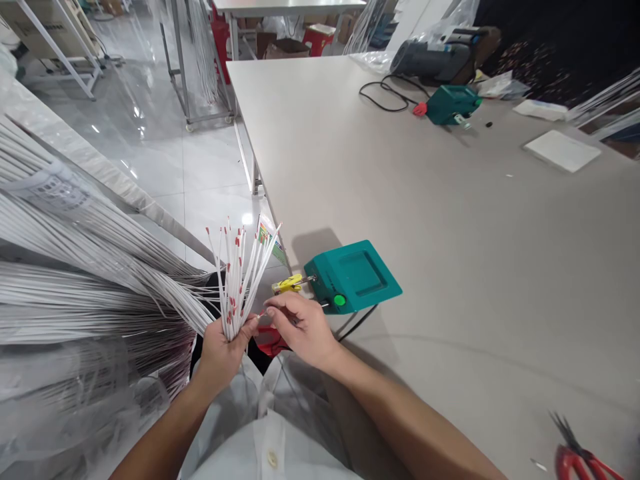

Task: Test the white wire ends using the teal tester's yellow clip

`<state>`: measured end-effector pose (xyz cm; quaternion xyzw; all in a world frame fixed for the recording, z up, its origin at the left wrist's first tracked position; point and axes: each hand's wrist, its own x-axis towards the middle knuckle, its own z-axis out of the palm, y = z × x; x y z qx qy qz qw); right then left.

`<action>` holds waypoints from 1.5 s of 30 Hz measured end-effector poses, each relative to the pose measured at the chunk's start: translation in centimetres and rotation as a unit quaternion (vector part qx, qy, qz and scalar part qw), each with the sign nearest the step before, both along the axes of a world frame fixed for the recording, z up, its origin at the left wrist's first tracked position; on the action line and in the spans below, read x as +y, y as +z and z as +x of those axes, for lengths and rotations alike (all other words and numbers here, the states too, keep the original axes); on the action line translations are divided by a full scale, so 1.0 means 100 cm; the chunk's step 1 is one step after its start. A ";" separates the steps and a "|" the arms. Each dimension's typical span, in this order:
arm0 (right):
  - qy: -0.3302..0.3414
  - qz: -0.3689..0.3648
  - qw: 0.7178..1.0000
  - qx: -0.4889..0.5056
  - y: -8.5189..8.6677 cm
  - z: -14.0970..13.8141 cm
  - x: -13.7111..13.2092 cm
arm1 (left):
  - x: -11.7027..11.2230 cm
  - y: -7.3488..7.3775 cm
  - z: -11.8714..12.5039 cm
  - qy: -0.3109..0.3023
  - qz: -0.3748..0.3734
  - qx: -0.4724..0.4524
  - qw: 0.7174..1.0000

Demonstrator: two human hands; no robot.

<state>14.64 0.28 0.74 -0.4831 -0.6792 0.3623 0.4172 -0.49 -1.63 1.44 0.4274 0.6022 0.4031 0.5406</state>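
My left hand (226,351) is wrapped round a bundle of thin white cables (233,280) whose ends stand upright, many with red tips. My right hand (303,328) is beside it at the table's edge, thumb and forefinger pinched on a single cable end (261,313) with a bit of red on it. Just beyond my right hand sits a teal machine (361,273) with a green button (339,300) and a recessed tray in its top. A yellow clip (288,284) is attached on its left side, over the table's edge.
Long white cables (95,247) hang in thick bundles along my left, partly under clear plastic. Red-handled scissors (575,455) lie at the table's (470,253) near right. Farther back are a second green machine (453,105), a black cord (380,93) and a grey motor (425,60).
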 end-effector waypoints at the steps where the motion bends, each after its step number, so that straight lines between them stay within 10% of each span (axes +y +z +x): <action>1: -0.003 0.008 1.000 0.013 0.002 0.002 0.001 | 0.000 -0.002 -0.001 -0.010 0.006 0.006 1.000; 11: 0.216 -0.051 0.967 0.124 0.019 0.012 0.009 | 0.003 0.002 -0.017 -0.173 0.005 -0.046 0.984; 22: 0.082 -0.300 0.850 0.425 -0.004 -0.020 -0.008 | -0.006 -0.014 -0.013 0.005 -0.056 -0.209 0.976; 33: 0.069 -0.378 0.777 0.499 -0.004 -0.024 -0.007 | -0.003 -0.012 0.001 0.054 -0.061 -0.251 0.964; 38: 0.061 -0.351 0.808 0.470 -0.006 -0.022 -0.005 | -0.004 -0.014 0.001 0.040 -0.043 -0.208 0.976; 45: 0.020 -0.165 0.959 0.231 -0.002 -0.012 -0.003 | -0.005 -0.012 -0.001 -0.047 0.001 -0.041 0.998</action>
